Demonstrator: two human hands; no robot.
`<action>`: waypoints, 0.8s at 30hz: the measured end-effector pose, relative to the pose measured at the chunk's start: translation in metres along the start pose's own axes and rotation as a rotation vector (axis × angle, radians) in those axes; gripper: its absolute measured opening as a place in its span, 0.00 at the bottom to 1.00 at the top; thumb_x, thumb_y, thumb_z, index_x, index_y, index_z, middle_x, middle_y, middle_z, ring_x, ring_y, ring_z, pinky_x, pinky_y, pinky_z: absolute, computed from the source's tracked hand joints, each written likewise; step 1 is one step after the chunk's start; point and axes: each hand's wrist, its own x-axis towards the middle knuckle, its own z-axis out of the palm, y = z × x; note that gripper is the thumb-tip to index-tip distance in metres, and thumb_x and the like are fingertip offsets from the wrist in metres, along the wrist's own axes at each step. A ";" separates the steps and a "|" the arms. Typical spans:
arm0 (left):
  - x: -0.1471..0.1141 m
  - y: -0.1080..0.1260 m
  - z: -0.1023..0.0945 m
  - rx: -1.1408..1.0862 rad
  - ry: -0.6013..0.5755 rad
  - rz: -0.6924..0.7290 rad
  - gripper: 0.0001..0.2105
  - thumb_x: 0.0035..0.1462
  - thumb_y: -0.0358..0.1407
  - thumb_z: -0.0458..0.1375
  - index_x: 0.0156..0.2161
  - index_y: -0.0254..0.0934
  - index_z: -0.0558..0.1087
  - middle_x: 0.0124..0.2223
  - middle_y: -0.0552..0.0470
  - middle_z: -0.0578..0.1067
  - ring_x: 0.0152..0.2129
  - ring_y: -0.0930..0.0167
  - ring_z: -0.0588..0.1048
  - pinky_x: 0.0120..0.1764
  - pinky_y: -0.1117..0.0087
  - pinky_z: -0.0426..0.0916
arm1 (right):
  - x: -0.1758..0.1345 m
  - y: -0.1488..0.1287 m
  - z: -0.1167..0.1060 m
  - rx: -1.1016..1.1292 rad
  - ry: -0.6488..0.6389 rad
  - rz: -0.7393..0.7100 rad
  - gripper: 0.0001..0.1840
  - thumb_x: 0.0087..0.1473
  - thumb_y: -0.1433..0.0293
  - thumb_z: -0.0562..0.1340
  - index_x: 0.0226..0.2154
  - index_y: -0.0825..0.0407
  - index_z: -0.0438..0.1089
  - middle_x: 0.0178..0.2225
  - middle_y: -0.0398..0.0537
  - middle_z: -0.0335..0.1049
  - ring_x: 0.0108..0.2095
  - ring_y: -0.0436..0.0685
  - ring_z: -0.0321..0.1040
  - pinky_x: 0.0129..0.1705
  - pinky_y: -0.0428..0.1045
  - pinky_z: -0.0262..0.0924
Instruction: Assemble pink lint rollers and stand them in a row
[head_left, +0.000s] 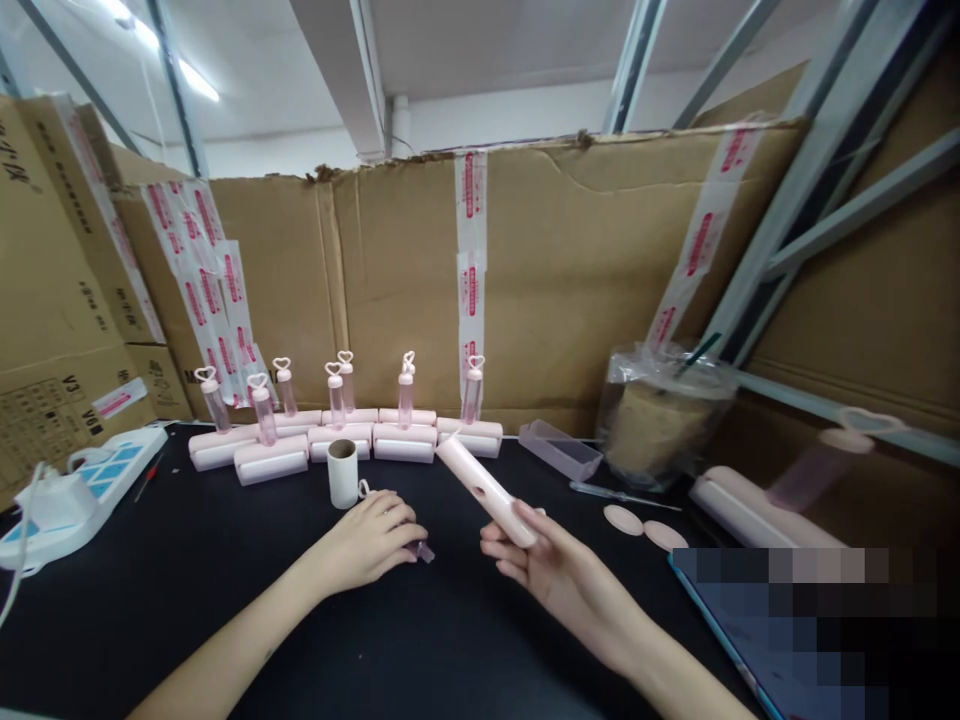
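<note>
My right hand (551, 570) is wrapped round the lower end of a pale pink, long rounded plastic casing (484, 488). The casing tilts up to the left, and a small dark hole shows in its side. On the black table, my left hand (375, 545) has its fingers curled down over a small translucent purple plastic piece (425, 552), most of which the fingertips hide. Just behind that hand stands a white mug (343, 473). Further back is a row of pink casings with upright translucent tubes and heart-shaped loops, such as this pink assembly (271, 455).
At the back right lie a clear purple tray-like cover (559, 450), a screwdriver (622, 496) and pink oval discs (623, 519). A bagged drink cup (649, 425) stands beyond them. A tablet-like device (720, 620) lies right; a power strip (97, 490) lies left. Cardboard (397, 270) walls the back.
</note>
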 end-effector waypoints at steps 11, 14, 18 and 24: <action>0.000 0.035 -0.008 -0.610 0.154 -0.419 0.16 0.57 0.43 0.53 0.49 0.43 0.70 0.38 0.51 0.71 0.28 0.74 0.71 0.33 0.75 0.67 | -0.007 0.011 0.004 -0.640 -0.034 -0.224 0.20 0.46 0.61 0.65 0.43 0.51 0.72 0.39 0.50 0.74 0.40 0.62 0.69 0.46 0.55 0.59; 0.000 0.039 -0.012 -0.615 0.131 -0.453 0.16 0.60 0.43 0.50 0.51 0.44 0.69 0.34 0.52 0.72 0.28 0.72 0.71 0.32 0.74 0.65 | -0.008 0.014 0.004 -0.840 -0.070 -0.348 0.22 0.49 0.60 0.63 0.47 0.50 0.69 0.43 0.51 0.72 0.43 0.62 0.67 0.48 0.56 0.58; 0.000 0.043 -0.015 -0.531 0.081 -0.450 0.15 0.60 0.41 0.49 0.51 0.46 0.68 0.32 0.54 0.72 0.26 0.73 0.70 0.31 0.73 0.63 | -0.010 0.014 0.006 -0.910 -0.186 -0.370 0.26 0.54 0.63 0.60 0.55 0.48 0.61 0.46 0.51 0.71 0.46 0.60 0.67 0.51 0.56 0.56; 0.001 0.050 -0.012 -0.508 0.024 -0.507 0.13 0.59 0.43 0.50 0.45 0.40 0.69 0.32 0.55 0.73 0.25 0.72 0.70 0.30 0.72 0.62 | -0.004 0.022 0.001 -0.924 -0.100 -0.363 0.22 0.51 0.60 0.62 0.48 0.50 0.68 0.42 0.52 0.72 0.37 0.59 0.70 0.39 0.52 0.64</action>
